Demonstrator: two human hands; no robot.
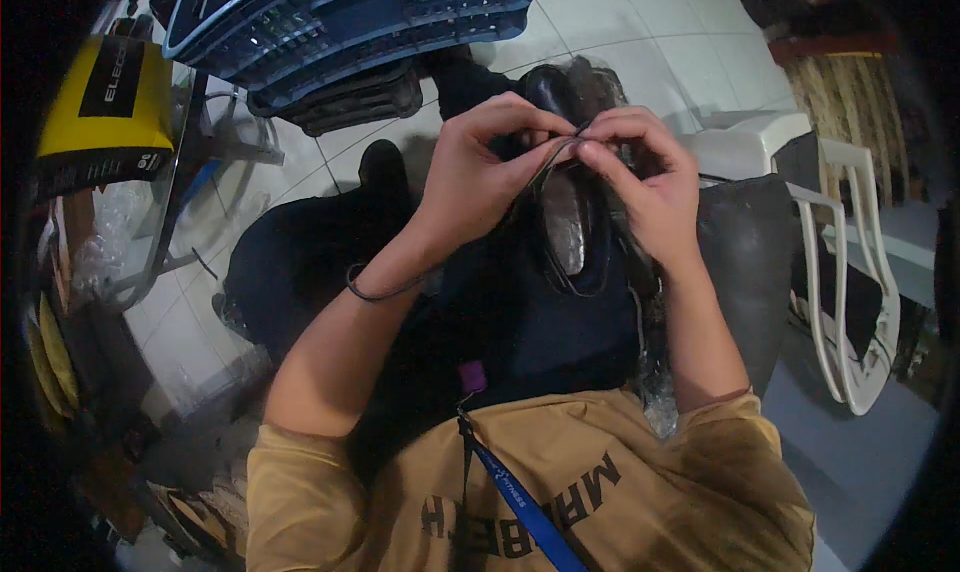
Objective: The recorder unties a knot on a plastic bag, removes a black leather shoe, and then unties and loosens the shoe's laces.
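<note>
My left hand (482,159) and right hand (652,177) pinch closed on a light, limp-looking cord (542,178), best held atop its loop.

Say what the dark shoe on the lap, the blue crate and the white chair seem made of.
Dark shoe: probably leather or imitation, glossy where light catches its inside. Blue crate: likely dull-finished plastic, moulded with regular slots. White chair: apparently smooth plastic, given its rounded bars.
</note>
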